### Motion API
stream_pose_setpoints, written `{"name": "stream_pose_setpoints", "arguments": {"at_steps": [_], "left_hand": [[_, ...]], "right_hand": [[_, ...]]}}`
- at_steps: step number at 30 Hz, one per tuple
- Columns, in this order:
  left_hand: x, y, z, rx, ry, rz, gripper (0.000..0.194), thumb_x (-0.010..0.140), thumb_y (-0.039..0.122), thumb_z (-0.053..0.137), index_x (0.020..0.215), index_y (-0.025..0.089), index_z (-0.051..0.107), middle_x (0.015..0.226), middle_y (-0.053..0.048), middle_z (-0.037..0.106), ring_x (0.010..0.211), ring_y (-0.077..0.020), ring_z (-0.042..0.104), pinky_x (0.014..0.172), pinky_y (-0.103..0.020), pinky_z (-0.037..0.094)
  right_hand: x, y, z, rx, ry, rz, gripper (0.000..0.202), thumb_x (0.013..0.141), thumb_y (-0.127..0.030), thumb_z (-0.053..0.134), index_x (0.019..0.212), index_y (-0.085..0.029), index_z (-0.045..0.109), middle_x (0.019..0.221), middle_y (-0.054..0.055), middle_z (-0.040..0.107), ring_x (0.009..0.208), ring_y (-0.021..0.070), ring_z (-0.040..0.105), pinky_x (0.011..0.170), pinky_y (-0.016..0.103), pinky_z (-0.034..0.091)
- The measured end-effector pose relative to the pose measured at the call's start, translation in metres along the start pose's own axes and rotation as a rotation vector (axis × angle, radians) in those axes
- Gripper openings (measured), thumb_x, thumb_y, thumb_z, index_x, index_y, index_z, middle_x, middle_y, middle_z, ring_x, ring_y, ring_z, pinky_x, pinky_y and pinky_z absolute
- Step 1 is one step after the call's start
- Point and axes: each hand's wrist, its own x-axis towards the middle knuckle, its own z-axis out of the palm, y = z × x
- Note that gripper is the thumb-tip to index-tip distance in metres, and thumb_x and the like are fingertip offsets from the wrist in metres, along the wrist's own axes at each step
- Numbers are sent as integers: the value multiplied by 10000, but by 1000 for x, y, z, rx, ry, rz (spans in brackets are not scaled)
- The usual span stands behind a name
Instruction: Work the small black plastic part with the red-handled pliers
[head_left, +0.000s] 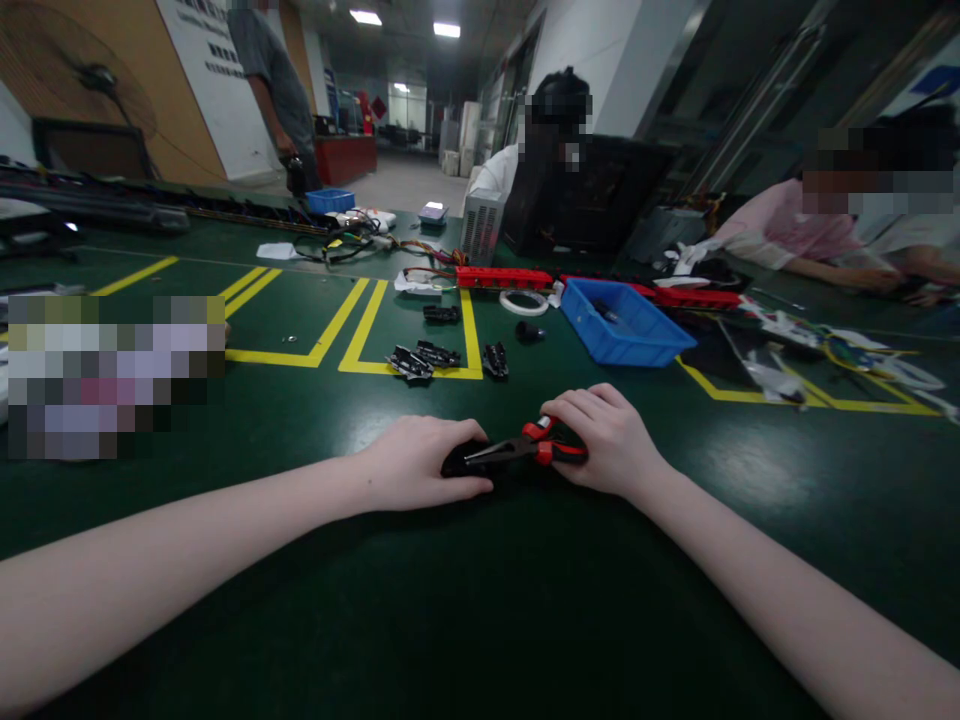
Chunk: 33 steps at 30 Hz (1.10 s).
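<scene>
Red and black on the handles of the metal pliers (541, 444) by the right fingers (568, 410), dark green across the worktop (375, 620), yellow stripes beyond both hands' fingers, bright blue plastic tray (626, 325).

Left hand (420, 465), near centre of frame: bare, slender fingers, narrow wrist. Small, round, dark spot (369, 481) visible beside this wrist. Left forearm (187, 540): uncovered, smooth outline, becoming wider toward lower left edge of frame. Right hand (611, 440), right of centre: also bare, fingers slim. Right forearm (787, 590): uncovered, similarly smooth, widening toward lower right corner.
</scene>
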Motion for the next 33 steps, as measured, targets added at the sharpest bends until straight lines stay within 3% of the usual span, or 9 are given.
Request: {"name": "stream_pose_setpoints", "arguments": {"at_steps": [14, 20, 33], "left_hand": [[0, 0, -1, -74, 6, -49, 383, 895, 566, 542, 1073, 231, 595, 855, -2, 677, 715, -176, 625, 581, -260, 381], [2, 1, 0, -25, -6, -57, 413, 882, 592, 539, 1034, 213, 604, 806, -15, 668, 682, -184, 613, 562, -255, 357], [1, 2, 5, 33, 60, -54, 379, 838, 545, 612, 1034, 222, 596, 857, -23, 693, 749, -214, 653, 596, -266, 386]], "right_hand": [[0, 2, -1, 38, -7, 35, 333, 774, -415, 599, 977, -152, 579, 893, 100, 679, 792, 228, 624, 752, 371, 401], [1, 2, -3, 39, -21, 14, 439, 789, -552, 612, 982, -158, 587, 876, 93, 679, 782, 224, 620, 733, 367, 395], [3, -3, -8, 15, -100, -2, 463, 817, -544, 577, 997, -120, 622, 902, 128, 657, 817, 235, 592, 748, 375, 389]]}}
